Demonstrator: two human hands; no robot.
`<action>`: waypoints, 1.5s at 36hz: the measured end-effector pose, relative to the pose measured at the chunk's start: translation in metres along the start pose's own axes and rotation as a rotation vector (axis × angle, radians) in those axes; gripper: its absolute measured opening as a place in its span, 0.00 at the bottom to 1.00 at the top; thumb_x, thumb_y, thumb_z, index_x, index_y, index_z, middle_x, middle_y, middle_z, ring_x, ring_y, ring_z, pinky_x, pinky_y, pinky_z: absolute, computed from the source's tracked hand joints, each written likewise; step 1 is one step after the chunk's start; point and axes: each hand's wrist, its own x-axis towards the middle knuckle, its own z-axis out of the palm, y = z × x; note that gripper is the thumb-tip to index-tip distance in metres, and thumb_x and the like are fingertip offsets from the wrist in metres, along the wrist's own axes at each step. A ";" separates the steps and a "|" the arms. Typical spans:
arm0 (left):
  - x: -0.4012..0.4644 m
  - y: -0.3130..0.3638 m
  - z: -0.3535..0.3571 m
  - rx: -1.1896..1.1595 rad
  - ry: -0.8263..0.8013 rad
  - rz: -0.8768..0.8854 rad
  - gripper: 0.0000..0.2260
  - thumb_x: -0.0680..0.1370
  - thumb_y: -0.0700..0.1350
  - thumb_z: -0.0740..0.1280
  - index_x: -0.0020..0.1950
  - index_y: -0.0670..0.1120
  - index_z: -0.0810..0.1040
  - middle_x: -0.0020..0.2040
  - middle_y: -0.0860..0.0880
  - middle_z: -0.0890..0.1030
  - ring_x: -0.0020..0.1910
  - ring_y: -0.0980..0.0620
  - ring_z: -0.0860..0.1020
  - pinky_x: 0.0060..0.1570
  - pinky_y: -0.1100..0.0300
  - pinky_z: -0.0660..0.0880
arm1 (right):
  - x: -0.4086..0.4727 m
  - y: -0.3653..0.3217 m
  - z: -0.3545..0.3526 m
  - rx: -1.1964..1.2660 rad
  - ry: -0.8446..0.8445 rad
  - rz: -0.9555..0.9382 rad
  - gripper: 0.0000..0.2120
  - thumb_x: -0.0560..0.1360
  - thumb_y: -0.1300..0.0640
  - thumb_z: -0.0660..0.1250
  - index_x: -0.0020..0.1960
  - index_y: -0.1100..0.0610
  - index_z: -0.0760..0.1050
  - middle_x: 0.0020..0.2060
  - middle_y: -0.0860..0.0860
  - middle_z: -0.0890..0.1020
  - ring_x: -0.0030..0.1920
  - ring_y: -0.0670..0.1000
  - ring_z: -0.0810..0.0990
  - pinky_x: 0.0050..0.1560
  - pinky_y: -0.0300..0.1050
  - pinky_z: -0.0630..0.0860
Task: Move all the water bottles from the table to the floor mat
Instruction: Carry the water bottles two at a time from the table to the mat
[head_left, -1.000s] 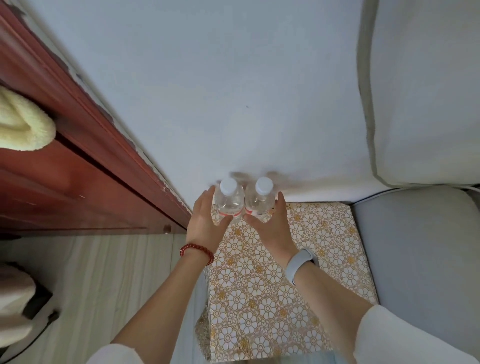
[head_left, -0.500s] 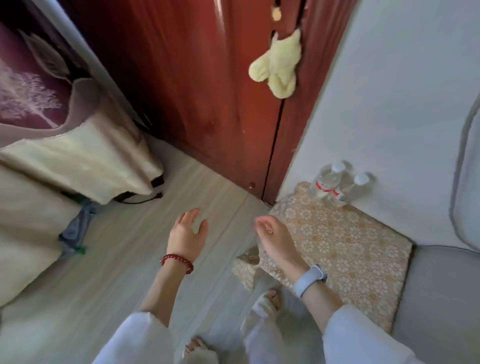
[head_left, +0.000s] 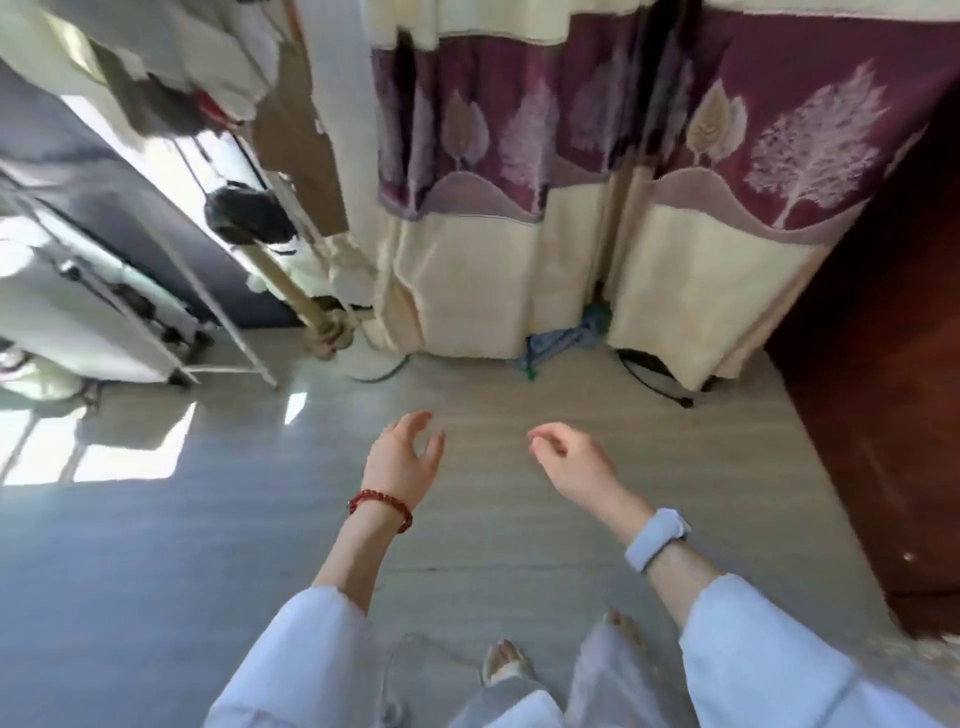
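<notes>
No water bottle, table or floor mat is in view now. My left hand (head_left: 405, 460), with a red bead bracelet at the wrist, hangs over the bare floor with its fingers apart and curled, holding nothing. My right hand (head_left: 574, 462), with a pale wristband, is to the right of it, also empty, fingers loosely bent. Both hands are in front of me at about waist height. My feet (head_left: 506, 662) show below between the white sleeves.
A cream and maroon curtain (head_left: 597, 208) with tree patterns hangs straight ahead. A dark red wooden door (head_left: 883, 415) stands at the right. A metal rack (head_left: 156, 322) and a rope-wrapped post (head_left: 322, 332) stand at the left. A black cable (head_left: 654, 382) lies by the curtain. Grey floor (head_left: 208, 519) spreads around.
The view has swung left, away from the two bottles on the patterned mat by the wall, to the curtain. Both hands let go of the bottles and now hang empty.
</notes>
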 end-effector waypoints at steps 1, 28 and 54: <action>0.002 -0.023 -0.019 -0.014 0.042 -0.048 0.14 0.76 0.45 0.64 0.61 0.43 0.74 0.58 0.44 0.78 0.58 0.46 0.75 0.58 0.57 0.69 | 0.009 -0.017 0.024 -0.023 -0.060 -0.028 0.09 0.77 0.60 0.61 0.54 0.60 0.77 0.44 0.53 0.80 0.46 0.52 0.76 0.46 0.39 0.68; 0.143 -0.425 -0.423 0.068 0.773 -0.822 0.17 0.77 0.49 0.61 0.64 0.47 0.71 0.64 0.47 0.73 0.63 0.47 0.70 0.61 0.52 0.64 | 0.245 -0.445 0.589 -0.783 -0.780 -1.152 0.16 0.77 0.54 0.57 0.64 0.56 0.71 0.62 0.54 0.74 0.64 0.58 0.69 0.62 0.51 0.67; 0.173 -0.909 -0.823 -0.100 1.018 -1.042 0.13 0.77 0.47 0.61 0.60 0.45 0.74 0.60 0.48 0.76 0.61 0.48 0.73 0.60 0.50 0.70 | 0.227 -0.777 1.188 -0.774 -1.092 -1.242 0.17 0.79 0.54 0.56 0.65 0.56 0.69 0.62 0.54 0.75 0.62 0.54 0.74 0.61 0.45 0.69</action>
